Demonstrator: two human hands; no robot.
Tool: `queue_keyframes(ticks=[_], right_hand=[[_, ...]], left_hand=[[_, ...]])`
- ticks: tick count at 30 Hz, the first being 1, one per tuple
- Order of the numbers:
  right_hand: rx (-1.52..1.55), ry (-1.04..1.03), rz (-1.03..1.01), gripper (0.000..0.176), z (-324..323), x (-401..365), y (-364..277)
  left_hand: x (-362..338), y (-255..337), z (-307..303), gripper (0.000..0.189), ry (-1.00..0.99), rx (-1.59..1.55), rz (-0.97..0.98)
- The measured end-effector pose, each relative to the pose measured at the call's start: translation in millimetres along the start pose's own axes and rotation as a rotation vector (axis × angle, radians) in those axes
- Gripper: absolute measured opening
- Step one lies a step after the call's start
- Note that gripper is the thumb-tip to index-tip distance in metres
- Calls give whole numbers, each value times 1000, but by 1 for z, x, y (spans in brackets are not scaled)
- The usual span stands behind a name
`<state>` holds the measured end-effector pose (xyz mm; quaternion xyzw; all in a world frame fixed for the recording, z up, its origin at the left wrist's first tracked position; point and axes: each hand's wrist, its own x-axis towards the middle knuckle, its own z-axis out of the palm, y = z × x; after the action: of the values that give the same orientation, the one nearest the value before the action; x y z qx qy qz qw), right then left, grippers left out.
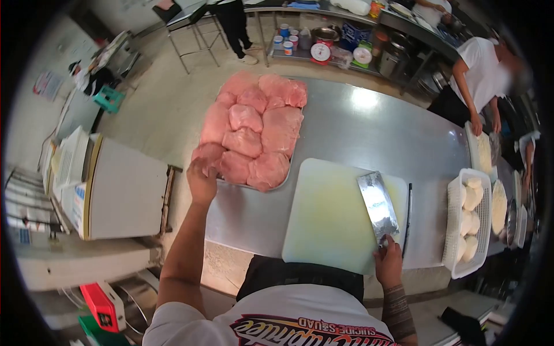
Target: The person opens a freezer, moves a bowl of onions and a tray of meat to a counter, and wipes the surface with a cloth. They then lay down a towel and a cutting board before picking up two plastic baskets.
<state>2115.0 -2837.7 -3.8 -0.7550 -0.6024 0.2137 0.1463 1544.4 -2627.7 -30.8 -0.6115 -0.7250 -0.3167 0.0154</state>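
Note:
A tray (281, 185) heaped with pale pink raw meat, which looks like chicken breasts (242, 142), sits on the steel table. My left hand (203, 176) is at its near left corner, fingers curled onto a piece of chicken breast; the fingertips are partly hidden. My right hand (389, 259) is closed around the handle of a cleaver (378, 203). The broad blade lies flat or nearly so over the right side of a white cutting board (323, 213), pointing away from me. Yellowish stains mark the board's middle.
A white plastic basket (449, 254) of pale rounded pieces stands at the table's right. A thin dark rod (409, 216) lies beside the board. One person (482, 75) works at the far right; others are farther back. A white cabinet (130, 190) stands to the left.

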Motion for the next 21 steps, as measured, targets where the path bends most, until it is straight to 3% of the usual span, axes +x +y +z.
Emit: queue_keyframes(ticks=[3,6,10,13,15,17,19,21], right_hand=[[-41,47,76,68,13,-1,-10],[-66,70,199,68,12,-1,-32],[-206,52,320,67,15,-1,-56],[-395,113,245,65,22,3,-90],[-338,163,120,65,43,13,-108],[-276,147,-52,64,60,29,-143],[-182,78,-170,63,75,39,-188],[-103,17,-246,58,84,40,-231]], left_hand=[[50,-29,10,49,-59,38,1],[74,-54,25,48,-258,-445,-244],[69,-83,35,49,-260,-223,-8],[63,-82,36,50,-166,-231,104],[61,-79,38,51,-122,-239,122],[61,-89,48,52,-188,-290,69],[67,-67,11,49,-319,-265,-58],[65,-105,11,57,-171,89,227]])
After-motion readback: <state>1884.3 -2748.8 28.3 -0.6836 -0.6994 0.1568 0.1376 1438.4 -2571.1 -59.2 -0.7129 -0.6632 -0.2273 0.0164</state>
